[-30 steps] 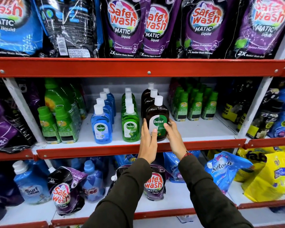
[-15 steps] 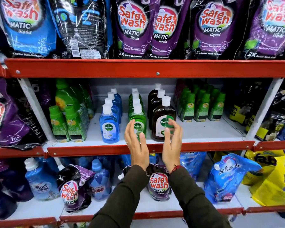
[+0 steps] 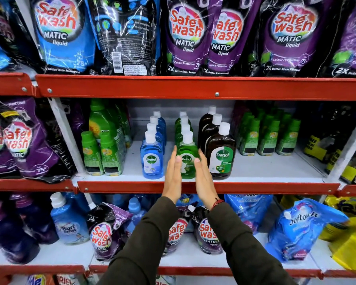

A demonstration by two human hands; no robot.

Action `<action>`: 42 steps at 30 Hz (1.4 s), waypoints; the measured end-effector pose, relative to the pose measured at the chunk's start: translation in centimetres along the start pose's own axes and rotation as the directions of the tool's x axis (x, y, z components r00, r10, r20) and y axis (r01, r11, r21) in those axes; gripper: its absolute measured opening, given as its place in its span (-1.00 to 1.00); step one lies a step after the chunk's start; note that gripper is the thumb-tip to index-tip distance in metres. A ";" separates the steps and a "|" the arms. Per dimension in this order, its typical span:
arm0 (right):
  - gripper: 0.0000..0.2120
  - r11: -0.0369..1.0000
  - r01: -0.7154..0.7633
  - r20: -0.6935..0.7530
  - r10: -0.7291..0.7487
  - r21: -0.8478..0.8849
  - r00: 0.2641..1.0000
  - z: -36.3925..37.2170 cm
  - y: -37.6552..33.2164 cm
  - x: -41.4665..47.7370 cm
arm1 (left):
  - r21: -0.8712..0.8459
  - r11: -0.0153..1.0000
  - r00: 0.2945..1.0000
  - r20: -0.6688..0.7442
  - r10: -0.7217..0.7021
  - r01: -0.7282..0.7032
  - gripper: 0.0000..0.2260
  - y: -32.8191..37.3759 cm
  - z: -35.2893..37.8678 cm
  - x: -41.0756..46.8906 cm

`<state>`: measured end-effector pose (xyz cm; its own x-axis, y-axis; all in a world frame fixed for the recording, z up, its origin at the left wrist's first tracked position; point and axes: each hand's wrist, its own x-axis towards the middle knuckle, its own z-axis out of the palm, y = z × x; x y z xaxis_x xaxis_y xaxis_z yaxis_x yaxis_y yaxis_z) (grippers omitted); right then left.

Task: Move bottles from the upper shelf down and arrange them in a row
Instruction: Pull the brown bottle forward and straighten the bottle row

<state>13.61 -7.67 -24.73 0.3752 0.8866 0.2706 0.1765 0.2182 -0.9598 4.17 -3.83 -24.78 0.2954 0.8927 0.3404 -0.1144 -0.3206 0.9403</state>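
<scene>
Both hands were flat and open, palms facing each other, with the front green bottle (image 3: 187,161) between them on the middle shelf (image 3: 275,187). The left hand (image 3: 173,173) stood just beside its left face and the right hand (image 3: 203,175) just beside its right; whether either palm actually pressed the plastic could not be told, and no fingers were curled round it.

The likely trouble was crowding. The blue bottle (image 3: 152,159) stood just outside the left hand and the brown bottle (image 3: 221,155) just outside the right, so a sideways nudge could have tipped either one. A push backward could have shoved the green file behind it out of line.

Counted by caps, there were four blue bottles, four green and three brown, each in a file running back from the shelf's front edge.
</scene>
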 end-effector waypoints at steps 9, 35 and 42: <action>-0.41 1.000 0.014 -0.004 -0.014 0.006 1.000 -0.1 0.3 -0.2 | 0.036 0.999 0.999 -0.043 0.033 -0.032 -0.46 -0.4 0.1 -0.4; -0.42 1.000 0.011 0.201 -0.008 -0.013 0.979 8.0 -0.9 -1.0 | 0.168 0.985 0.943 -0.323 0.081 -0.027 -0.54 -0.6 -7.5 1.0; -0.35 0.998 -0.059 0.192 0.065 -0.037 0.979 9.5 -0.9 0.5 | 0.105 0.990 0.980 -0.184 -0.072 0.092 -0.52 0.0 -9.0 1.4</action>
<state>5.05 -3.53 -24.47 0.2040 0.9608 0.1880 0.1875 0.1502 -0.9707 -3.91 0.26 -24.39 0.1236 0.9563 0.2650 0.0138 -0.2687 0.9631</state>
